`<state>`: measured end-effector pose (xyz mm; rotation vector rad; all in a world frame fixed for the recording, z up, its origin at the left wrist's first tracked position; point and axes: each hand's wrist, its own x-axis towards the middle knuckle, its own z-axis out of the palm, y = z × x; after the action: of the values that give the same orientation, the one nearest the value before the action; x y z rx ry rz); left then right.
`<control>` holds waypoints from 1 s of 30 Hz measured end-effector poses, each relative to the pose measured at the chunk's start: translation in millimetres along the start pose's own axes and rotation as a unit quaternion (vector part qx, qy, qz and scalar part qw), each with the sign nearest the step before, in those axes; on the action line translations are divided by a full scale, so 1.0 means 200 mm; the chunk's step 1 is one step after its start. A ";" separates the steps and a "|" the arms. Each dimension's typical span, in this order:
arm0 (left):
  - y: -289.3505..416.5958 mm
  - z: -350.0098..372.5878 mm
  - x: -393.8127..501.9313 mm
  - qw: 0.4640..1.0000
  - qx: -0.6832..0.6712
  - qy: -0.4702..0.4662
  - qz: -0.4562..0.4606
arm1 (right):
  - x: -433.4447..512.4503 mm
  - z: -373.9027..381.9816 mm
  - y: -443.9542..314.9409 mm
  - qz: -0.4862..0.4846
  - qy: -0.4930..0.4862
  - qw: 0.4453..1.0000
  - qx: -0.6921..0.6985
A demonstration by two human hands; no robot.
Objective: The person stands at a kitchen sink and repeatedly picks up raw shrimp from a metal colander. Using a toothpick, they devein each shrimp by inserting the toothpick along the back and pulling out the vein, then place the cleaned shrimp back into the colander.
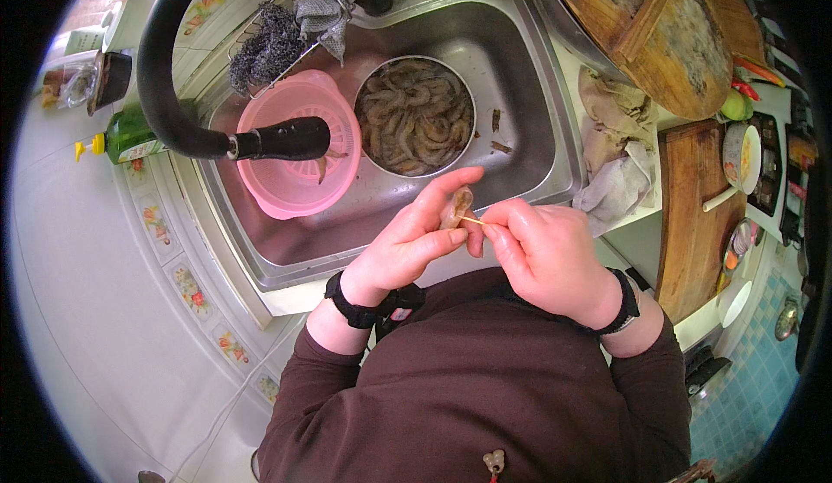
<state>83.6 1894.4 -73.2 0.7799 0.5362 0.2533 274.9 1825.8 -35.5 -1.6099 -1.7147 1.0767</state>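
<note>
My left hand [416,232] holds a raw shrimp [463,202] between its fingers, above the near edge of the sink. Between the thumb and forefinger of my right hand [543,249] is a wooden toothpick [472,221], its tip at the shrimp. A round metal bowl [475,119] full of raw shrimp [416,115] stands in the stainless steel sink [520,47]. Left of it, a pink plastic colander [286,187] holds a shrimp or two, partly hidden by the faucet head.
The black faucet [283,139] arches over the colander. A wire rack with a steel scourer [266,47] sits at the sink's back left. Dark scraps [500,147] lie in the sink. Cloths [614,177], a wooden cutting board [692,223] and a round wooden lid [689,47] are at the right.
</note>
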 end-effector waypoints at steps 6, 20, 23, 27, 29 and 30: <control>0.00 0.00 0.01 0.999 0.044 0.001 0.013 | 0.01 -0.02 0.00 -0.023 0.009 0.999 -0.031; 0.02 0.01 0.01 0.999 0.038 0.022 0.007 | 0.02 0.01 0.01 -0.024 -0.005 1.000 0.011; 0.01 0.00 0.02 0.999 0.038 0.016 0.003 | 0.02 0.00 0.01 -0.030 -0.007 1.000 0.007; 0.01 -0.01 0.01 0.999 0.045 0.010 0.011 | 0.03 -0.01 0.01 -0.009 0.007 1.000 -0.002; 0.01 0.00 0.02 1.000 0.024 0.005 0.011 | 0.03 -0.02 0.01 -0.019 0.005 1.000 -0.015; 0.01 0.00 0.02 0.999 0.036 0.008 0.011 | 0.03 -0.02 0.01 -0.023 0.003 1.000 -0.018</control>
<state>86.3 1897.7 -73.2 0.8549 0.5540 0.2625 278.1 1831.7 -35.9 -1.5860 -1.7672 1.0227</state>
